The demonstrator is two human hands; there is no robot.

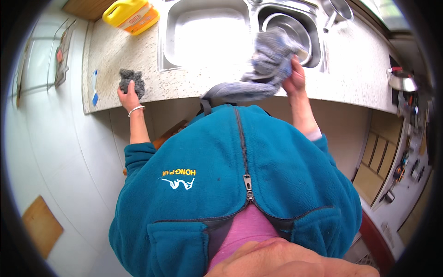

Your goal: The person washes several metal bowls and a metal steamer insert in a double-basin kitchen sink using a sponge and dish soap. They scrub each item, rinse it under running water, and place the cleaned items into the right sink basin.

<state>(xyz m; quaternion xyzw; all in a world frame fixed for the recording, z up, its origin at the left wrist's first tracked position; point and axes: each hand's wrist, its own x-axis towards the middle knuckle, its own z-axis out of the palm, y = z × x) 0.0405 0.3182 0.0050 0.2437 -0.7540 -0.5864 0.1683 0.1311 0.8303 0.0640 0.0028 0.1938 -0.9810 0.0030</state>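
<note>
At the left of the speckled countertop (152, 81), my left hand (129, 97) grips a dark grey mesh-like scrubber or cloth (131, 77). My right hand (295, 78) holds a bunched grey-blue cloth (271, 57), blurred, over the counter's front edge and the small sink basin. One long strap-like part of the cloth droops left towards my jacket. Beneath and behind the cloth, a round metal pot (287, 22) sits in the small basin (316, 38); the cloth hides part of it. Between my hands lies the large steel sink basin (207, 34).
A yellow plastic jug (131, 15) stands at the back left. A blue-and-white brush (95, 88) lies by the counter's left end. Behind the small basin is a saucepan with a handle (339, 10). A lidded metal pot (403, 81) stands far right; a wire rack (62, 55) hangs on the left wall.
</note>
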